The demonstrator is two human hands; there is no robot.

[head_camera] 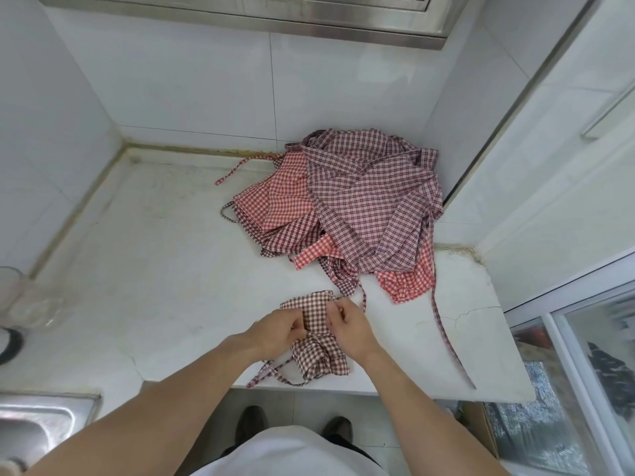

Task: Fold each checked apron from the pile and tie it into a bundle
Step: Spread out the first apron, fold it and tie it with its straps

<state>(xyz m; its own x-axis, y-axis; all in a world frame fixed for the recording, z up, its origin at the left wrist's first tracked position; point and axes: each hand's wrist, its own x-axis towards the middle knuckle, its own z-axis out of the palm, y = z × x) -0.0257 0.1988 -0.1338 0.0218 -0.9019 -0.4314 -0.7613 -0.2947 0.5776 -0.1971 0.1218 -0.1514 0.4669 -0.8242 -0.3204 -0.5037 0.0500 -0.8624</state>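
From the head camera, a folded brown-checked apron (318, 333) lies near the front edge of the white surface (154, 269). The left hand (280, 329) and the right hand (348, 326) both pinch its cloth with curled fingers, meeting at its middle. The pile of checked aprons (357, 207) sits behind it, against the right wall, straps trailing forward.

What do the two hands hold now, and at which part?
Both the left hand and the right hand pinch the folded brown-checked apron at its middle, where it is gathered.
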